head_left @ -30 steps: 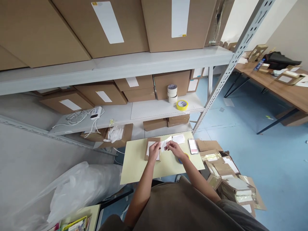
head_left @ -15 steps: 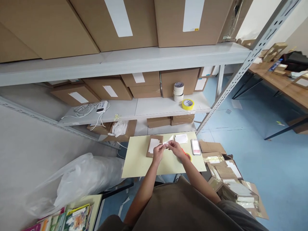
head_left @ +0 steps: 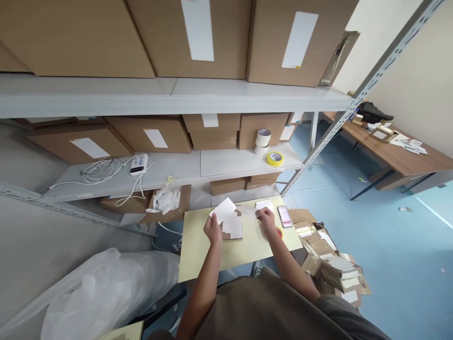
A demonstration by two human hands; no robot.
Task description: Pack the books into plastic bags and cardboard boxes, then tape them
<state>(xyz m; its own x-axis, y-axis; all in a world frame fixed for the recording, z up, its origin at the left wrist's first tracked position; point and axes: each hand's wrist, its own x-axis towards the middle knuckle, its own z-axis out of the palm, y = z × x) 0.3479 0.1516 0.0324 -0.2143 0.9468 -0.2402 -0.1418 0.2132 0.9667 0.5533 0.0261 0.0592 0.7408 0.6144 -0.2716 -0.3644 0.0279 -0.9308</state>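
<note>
My left hand (head_left: 213,230) pinches a white paper label (head_left: 223,210) by its lower left edge. The label is tilted over a small brown cardboard box (head_left: 231,239) on the pale yellow table (head_left: 196,250). White paper (head_left: 232,226) covers much of the box's top. My right hand (head_left: 266,220), its fingers pinched together, grips a thin translucent strip (head_left: 247,210) that reaches left toward the label; whether the two are still joined, I cannot tell. Close to my right hand lie a stack of white labels (head_left: 264,204), a phone (head_left: 285,216) and a partly hidden tape roll (head_left: 279,233).
A shelf (head_left: 226,163) behind the table carries cardboard boxes, white tape rolls (head_left: 262,140), a yellow tape roll (head_left: 275,158) and a power strip (head_left: 139,164). Piled cartons (head_left: 329,259) stand at right, a large plastic bag (head_left: 116,288) at left. Farther right is a brown desk (head_left: 399,151).
My hands have moved apart from meeting over the table. The white label now shows flat in my left hand, and a translucent strip stretches to my right. The view has shifted.
</note>
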